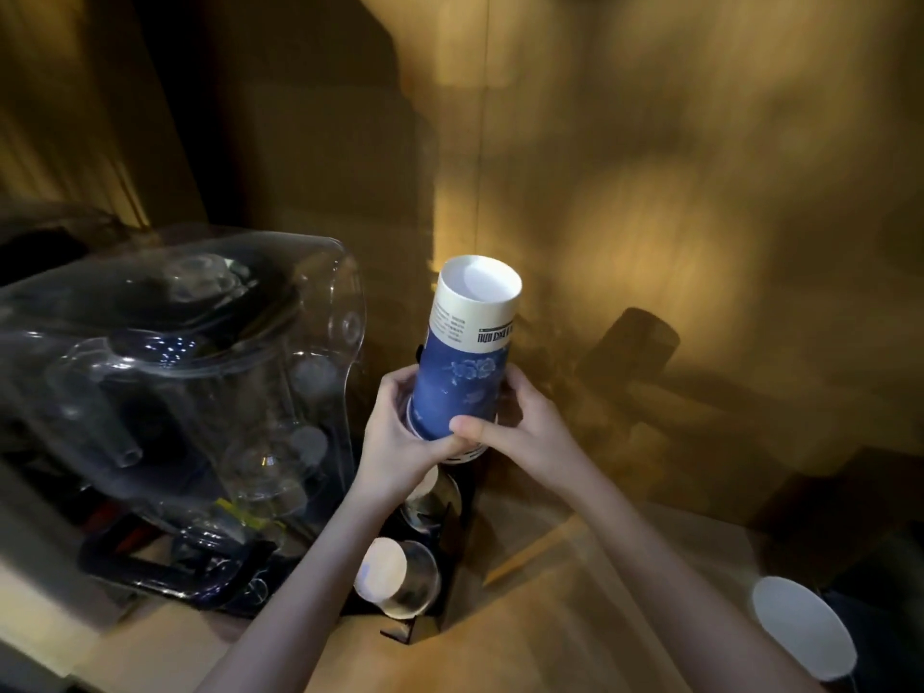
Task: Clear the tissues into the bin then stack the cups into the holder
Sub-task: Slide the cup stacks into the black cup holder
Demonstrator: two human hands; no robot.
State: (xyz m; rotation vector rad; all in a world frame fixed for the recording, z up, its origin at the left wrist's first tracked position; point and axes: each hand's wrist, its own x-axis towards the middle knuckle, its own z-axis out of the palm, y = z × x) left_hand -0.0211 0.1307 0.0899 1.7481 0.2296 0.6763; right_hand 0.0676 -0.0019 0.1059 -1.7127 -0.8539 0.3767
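A blue and white paper cup stack (462, 362) stands bottom-up, its white base facing me, above the black cup holder (425, 532). My left hand (400, 437) grips the stack's lower left side. My right hand (515, 427) grips its lower right side, thumb across the front. Both hands hold the stack over the top of the holder. Lower down in the holder, clear tubes show another cup's white base (382, 575). No tissues or bin are in view.
A clear plastic cabinet with glassware (185, 392) stands to the left, close to the holder. A white cup or bowl (802, 627) sits at the lower right on the wooden counter (575, 617). A wooden wall rises behind.
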